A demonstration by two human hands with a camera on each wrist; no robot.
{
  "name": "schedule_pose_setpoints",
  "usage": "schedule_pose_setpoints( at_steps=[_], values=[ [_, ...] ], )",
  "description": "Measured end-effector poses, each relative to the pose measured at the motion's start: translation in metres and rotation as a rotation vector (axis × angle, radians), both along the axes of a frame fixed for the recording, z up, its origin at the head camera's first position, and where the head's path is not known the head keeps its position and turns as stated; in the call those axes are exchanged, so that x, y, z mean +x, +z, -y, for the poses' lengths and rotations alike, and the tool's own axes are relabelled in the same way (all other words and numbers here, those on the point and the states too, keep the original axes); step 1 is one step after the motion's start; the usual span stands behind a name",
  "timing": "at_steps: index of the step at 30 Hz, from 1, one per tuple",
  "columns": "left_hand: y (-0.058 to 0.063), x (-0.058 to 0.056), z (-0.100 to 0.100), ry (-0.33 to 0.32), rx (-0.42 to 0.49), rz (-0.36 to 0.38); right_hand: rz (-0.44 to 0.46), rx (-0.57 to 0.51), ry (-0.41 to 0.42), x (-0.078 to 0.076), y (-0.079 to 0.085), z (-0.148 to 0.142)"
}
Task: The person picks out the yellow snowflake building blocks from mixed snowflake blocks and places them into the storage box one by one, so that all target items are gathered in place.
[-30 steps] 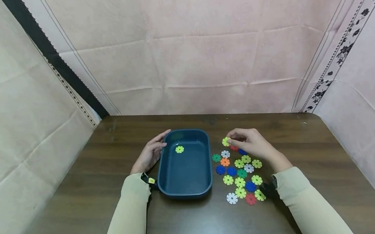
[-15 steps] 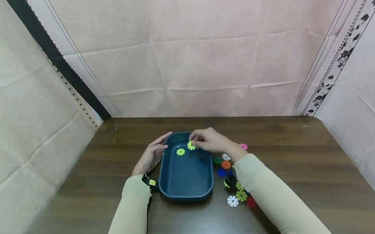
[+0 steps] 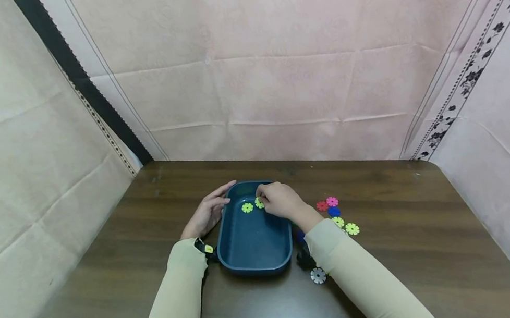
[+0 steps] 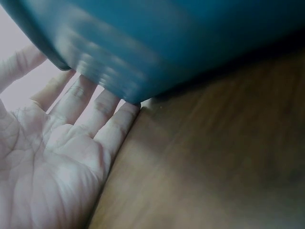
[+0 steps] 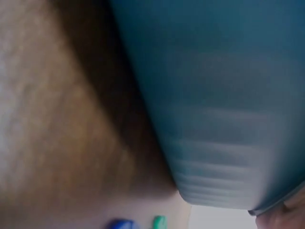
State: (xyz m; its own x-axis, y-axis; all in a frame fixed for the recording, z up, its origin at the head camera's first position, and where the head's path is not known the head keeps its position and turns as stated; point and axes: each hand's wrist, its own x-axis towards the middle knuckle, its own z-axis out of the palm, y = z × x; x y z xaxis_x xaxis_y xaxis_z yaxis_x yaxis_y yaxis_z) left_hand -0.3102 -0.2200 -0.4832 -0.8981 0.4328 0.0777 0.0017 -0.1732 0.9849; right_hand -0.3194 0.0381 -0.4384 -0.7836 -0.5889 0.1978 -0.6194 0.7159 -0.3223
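A blue rectangular tray (image 3: 258,270) sits on the table between both hands. My left hand (image 3: 205,214) rests along its left side; in the left wrist view the fingers (image 4: 78,98), nearly straight, lie against the outer wall. Over the right rim, my right hand (image 3: 281,200) reaches into the tray and pinches a yellow-green notched plastic disc (image 3: 258,202), partly covered by the fingers. Just left of it another yellow-green disc (image 3: 247,208) lies inside. The right wrist view shows mostly the tray's outer wall (image 5: 214,105).
Right of the tray lie several loose notched discs, among them pink (image 3: 332,201), red (image 3: 322,206), blue (image 3: 334,211), yellow-green (image 3: 352,228) and white (image 3: 317,275). The right sleeve (image 3: 350,269) hides others. A cloth backdrop (image 3: 248,97) stands behind the wooden table (image 3: 108,280).
My right hand has carried a yellow-green disc from the top of the scattered discs leftward into the tray, then lowered it beside the first one. The left hand stays at the tray's side.
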Motion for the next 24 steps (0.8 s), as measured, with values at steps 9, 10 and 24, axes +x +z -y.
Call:
schedule_pose_setpoints(
  at_steps=[9, 10, 24],
  values=[
    [0.000, 0.001, -0.001, 0.012, -0.025, 0.010, -0.014, 0.078, -0.055, 0.003, -0.001, 0.005],
    [0.001, 0.000, -0.001, 0.012, -0.024, 0.011, -0.015, 0.087, -0.056, 0.003, 0.000, 0.005],
    [0.001, 0.012, 0.001, 0.012, -0.026, 0.021, -0.049, 0.158, -0.044, 0.013, -0.002, 0.007]
  ],
)
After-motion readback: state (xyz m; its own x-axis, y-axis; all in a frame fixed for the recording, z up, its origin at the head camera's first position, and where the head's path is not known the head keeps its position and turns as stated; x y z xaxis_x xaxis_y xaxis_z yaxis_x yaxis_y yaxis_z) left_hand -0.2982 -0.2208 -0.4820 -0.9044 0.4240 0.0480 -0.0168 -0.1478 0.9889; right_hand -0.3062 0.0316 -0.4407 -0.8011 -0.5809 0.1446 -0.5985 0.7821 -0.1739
